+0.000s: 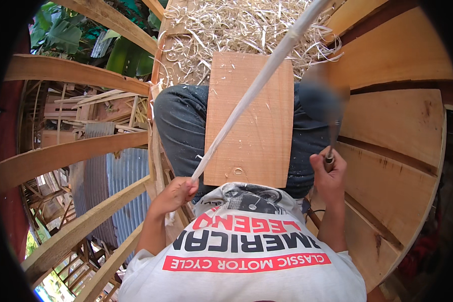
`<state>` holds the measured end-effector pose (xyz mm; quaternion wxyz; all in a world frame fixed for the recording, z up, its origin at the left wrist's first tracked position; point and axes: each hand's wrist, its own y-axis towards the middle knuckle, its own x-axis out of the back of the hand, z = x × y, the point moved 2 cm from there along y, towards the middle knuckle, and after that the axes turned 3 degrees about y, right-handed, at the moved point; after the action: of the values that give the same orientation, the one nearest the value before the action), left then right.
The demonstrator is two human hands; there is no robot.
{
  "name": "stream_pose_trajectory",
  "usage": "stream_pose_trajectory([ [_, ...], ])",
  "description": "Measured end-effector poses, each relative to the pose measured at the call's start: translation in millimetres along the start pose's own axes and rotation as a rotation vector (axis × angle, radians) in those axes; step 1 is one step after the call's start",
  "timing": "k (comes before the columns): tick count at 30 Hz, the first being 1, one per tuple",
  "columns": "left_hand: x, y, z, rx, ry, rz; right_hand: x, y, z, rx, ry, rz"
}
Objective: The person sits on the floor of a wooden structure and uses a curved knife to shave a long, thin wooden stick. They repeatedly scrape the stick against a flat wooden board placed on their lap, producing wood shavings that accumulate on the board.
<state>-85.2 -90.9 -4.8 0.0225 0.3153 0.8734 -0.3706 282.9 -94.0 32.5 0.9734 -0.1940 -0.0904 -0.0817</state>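
My left hand (175, 195) is closed round the lower end of a long, pale, peeled wooden stick (251, 90). From my fist the stick slants up to the right, passing over a flat wooden board (261, 136) that lies across my thighs. My right hand (332, 176) grips a hand tool (329, 162) with a dark handle, a metal band and a narrow metal shaft or blade pointing away from me. Its far end is lost in a smeared patch over my right knee, so the exact kind is unclear. The tool is apart from the stick.
Curly wood shavings (236, 25) lie heaped beyond the board, with small bits on my trousers (181, 121). Wooden rails (80, 151) run along the left, above corrugated sheets (128, 181) and scrap timber. A slatted plank wall (392, 126) stands close on the right.
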Motion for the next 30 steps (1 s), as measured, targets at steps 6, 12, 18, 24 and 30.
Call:
stream_pose_trajectory([
  [6, 3.1, 24.7, 11.1, 0.014, -0.07, -0.236, -20.3, 50.2, 22.6, 0.381, -0.192, 0.049],
  [12, 16.3, 44.4, 16.5, 0.089, -0.029, -0.3, -29.1, 121.3, 44.0, 0.442, -0.513, -0.013],
  [18, 28.6, 57.3, 21.9, 0.149, -0.133, -0.265, -29.5, 208.8, 59.9, 0.303, -0.578, -0.035],
  [24, 32.4, 67.5, 12.1, 0.214, -0.087, -0.3, -65.2, 244.0, 61.2, 0.564, -0.572, 0.036],
  [30, 31.7, 70.9, 13.1, 0.219, -0.024, -0.339, -78.3, 232.2, 43.5, 0.467, -0.667, 0.267],
])
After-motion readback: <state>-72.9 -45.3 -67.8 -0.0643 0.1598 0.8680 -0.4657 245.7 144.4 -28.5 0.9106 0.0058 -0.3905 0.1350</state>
